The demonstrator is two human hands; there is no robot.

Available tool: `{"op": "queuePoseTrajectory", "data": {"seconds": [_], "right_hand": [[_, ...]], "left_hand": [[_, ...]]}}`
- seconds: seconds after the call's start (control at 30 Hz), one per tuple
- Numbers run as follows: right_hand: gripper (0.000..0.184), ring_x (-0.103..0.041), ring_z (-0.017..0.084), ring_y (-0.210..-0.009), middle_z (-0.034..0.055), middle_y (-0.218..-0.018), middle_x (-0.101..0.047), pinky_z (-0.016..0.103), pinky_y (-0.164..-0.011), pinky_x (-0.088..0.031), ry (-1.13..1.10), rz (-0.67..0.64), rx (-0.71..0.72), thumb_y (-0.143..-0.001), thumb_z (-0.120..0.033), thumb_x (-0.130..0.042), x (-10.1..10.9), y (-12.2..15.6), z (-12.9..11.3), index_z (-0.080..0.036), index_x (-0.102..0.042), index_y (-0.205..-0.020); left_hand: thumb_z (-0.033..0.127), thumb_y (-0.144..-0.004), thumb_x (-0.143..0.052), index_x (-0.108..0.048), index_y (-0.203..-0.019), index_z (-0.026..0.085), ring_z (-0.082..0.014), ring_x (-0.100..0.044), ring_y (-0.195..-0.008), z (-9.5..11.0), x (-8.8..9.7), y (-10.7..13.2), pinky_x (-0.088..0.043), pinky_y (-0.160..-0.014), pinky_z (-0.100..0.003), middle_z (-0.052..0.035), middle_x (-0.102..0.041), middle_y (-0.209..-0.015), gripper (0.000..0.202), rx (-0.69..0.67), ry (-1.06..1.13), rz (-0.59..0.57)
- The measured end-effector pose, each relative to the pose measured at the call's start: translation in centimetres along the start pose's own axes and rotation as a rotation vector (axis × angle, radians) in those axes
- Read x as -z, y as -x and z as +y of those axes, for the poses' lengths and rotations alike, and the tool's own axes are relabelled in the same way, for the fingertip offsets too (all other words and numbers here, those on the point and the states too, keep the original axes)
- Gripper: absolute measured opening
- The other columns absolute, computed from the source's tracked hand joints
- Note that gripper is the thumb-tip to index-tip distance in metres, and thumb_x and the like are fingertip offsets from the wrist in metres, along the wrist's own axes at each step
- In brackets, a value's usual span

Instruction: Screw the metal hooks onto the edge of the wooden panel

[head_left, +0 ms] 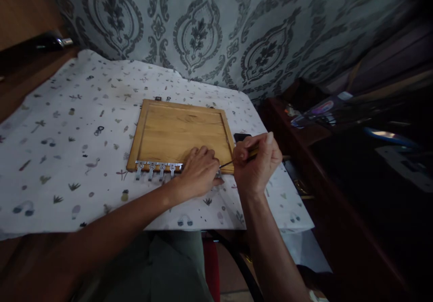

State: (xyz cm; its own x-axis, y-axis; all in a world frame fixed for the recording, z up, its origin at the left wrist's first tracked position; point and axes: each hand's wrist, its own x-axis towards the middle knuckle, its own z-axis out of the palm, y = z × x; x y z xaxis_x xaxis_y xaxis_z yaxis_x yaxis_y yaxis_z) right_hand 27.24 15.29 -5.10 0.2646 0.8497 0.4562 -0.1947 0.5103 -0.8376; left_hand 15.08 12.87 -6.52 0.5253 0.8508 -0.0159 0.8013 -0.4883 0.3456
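A framed wooden panel [182, 130] lies flat on the cloth-covered table. Along its near edge runs a silver metal hook rail [161, 167] with several hooks pointing toward me. My left hand [200, 171] lies across the right part of the rail, fingers bent over the panel and thumb below the edge, holding the rail against it; the hand hides that part. Closed around a screwdriver [226, 164] with a yellow and black handle is my right hand [255, 157]. The thin shaft slants down left toward the rail's right end; its tip contact is hard to see.
A white printed cloth [84, 175] covers the table. Just behind my right hand lies a dark flat object [242, 137]. To the right, a dark red wooden surface [287, 132] holds a clear plastic bottle [320, 109]. A patterned grey curtain [198, 35] hangs behind the table.
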Motion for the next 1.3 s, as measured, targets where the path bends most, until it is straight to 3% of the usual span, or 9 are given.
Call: {"op": "queuePoseTrajectory", "data": {"seconds": [0.3, 0.47, 0.67, 0.8, 0.9, 1.0, 1.07, 1.17, 1.3], "right_hand": [[0.049, -0.033, 0.007, -0.040, -0.0076, -0.048, -0.040, 0.022, -0.039, -0.021, 0.025, 0.004, -0.037, -0.091, -0.060, -0.068, -0.1, 0.2, -0.2, -0.023, -0.057, -0.062], [0.034, -0.032, 0.009, -0.042, -0.0087, -0.052, -0.042, 0.023, -0.041, -0.026, 0.057, -0.067, -0.074, -0.096, -0.056, -0.059, 0.3, -0.2, -0.1, -0.024, -0.069, -0.090], [0.028, -0.058, 0.011, -0.063, -0.0022, -0.072, -0.063, 0.027, -0.064, -0.048, 0.076, -0.112, -0.087, -0.089, -0.051, -0.073, 1.2, -0.4, 0.2, -0.024, -0.076, -0.086], [0.030, -0.066, 0.012, -0.072, -0.0007, -0.083, -0.073, 0.030, -0.079, -0.055, 0.055, -0.085, -0.053, -0.081, -0.051, -0.084, 1.5, -0.5, 0.5, -0.023, -0.073, -0.080], [0.038, -0.061, 0.010, -0.058, -0.0025, -0.076, -0.073, 0.027, -0.064, -0.054, 0.028, -0.074, -0.075, -0.078, -0.053, -0.087, 1.5, -0.6, 0.7, -0.023, -0.063, -0.076], [0.043, -0.043, 0.007, -0.043, -0.0080, -0.055, -0.058, 0.021, -0.045, -0.036, -0.009, -0.105, -0.088, -0.079, -0.055, -0.086, 1.5, -0.6, 0.6, -0.023, -0.057, -0.073], [0.044, -0.036, 0.008, -0.041, -0.0086, -0.052, -0.050, 0.021, -0.042, -0.031, -0.033, -0.125, -0.104, -0.084, -0.064, -0.077, 1.4, -0.7, 0.5, -0.024, -0.061, -0.076], [0.052, -0.036, 0.009, -0.043, -0.0067, -0.053, -0.049, 0.024, -0.044, -0.034, -0.039, -0.133, -0.136, -0.089, -0.074, -0.062, 1.4, -0.8, 0.4, -0.023, -0.070, -0.085], [0.042, -0.040, 0.009, -0.047, -0.0049, -0.058, -0.054, 0.024, -0.047, -0.035, -0.046, -0.106, -0.141, -0.084, -0.063, -0.073, 1.6, -0.8, 0.6, -0.021, -0.075, -0.084]], "left_hand": [[0.045, -0.093, -0.072, -0.073, -0.111, 0.011, -0.0327, -0.054, -0.124, -0.1, 0.0, 0.0, -0.043, -0.105, -0.046, -0.0151, -0.067, -0.122, 0.038, -0.008, -0.003, 0.013], [0.046, -0.093, -0.072, -0.073, -0.108, 0.012, -0.0329, -0.056, -0.122, -0.1, -0.3, 0.0, -0.044, -0.103, -0.046, -0.0149, -0.067, -0.119, 0.036, -0.004, -0.007, 0.051], [0.047, -0.094, -0.070, -0.073, -0.108, 0.011, -0.0331, -0.055, -0.123, -0.1, -0.1, -0.1, -0.043, -0.104, -0.046, -0.0158, -0.067, -0.120, 0.039, 0.004, 0.003, 0.021], [0.048, -0.094, -0.070, -0.074, -0.110, 0.010, -0.0338, -0.055, -0.124, -0.1, -0.2, -0.2, -0.043, -0.104, -0.047, -0.0157, -0.067, -0.121, 0.041, 0.007, 0.003, 0.027], [0.048, -0.094, -0.069, -0.074, -0.111, 0.011, -0.0338, -0.055, -0.124, -0.2, -0.3, -0.2, -0.043, -0.104, -0.047, -0.0156, -0.068, -0.121, 0.042, -0.001, 0.004, 0.030], [0.048, -0.094, -0.069, -0.074, -0.110, 0.011, -0.0331, -0.055, -0.124, -0.3, -0.4, -0.2, -0.043, -0.104, -0.046, -0.0158, -0.068, -0.120, 0.041, 0.001, 0.005, 0.027], [0.047, -0.093, -0.071, -0.074, -0.109, 0.011, -0.0326, -0.056, -0.123, -0.4, -0.5, -0.2, -0.043, -0.103, -0.045, -0.0157, -0.068, -0.119, 0.040, 0.006, 0.000, 0.033], [0.048, -0.094, -0.069, -0.074, -0.106, 0.013, -0.0319, -0.056, -0.120, -0.6, -0.7, -0.3, -0.044, -0.101, -0.044, -0.0147, -0.068, -0.117, 0.037, 0.002, -0.006, 0.064], [0.050, -0.099, -0.061, -0.074, -0.106, 0.012, -0.0316, -0.057, -0.120, -0.6, -0.8, -0.4, -0.045, -0.102, -0.045, -0.0152, -0.068, -0.116, 0.041, -0.004, -0.015, 0.078]]}}
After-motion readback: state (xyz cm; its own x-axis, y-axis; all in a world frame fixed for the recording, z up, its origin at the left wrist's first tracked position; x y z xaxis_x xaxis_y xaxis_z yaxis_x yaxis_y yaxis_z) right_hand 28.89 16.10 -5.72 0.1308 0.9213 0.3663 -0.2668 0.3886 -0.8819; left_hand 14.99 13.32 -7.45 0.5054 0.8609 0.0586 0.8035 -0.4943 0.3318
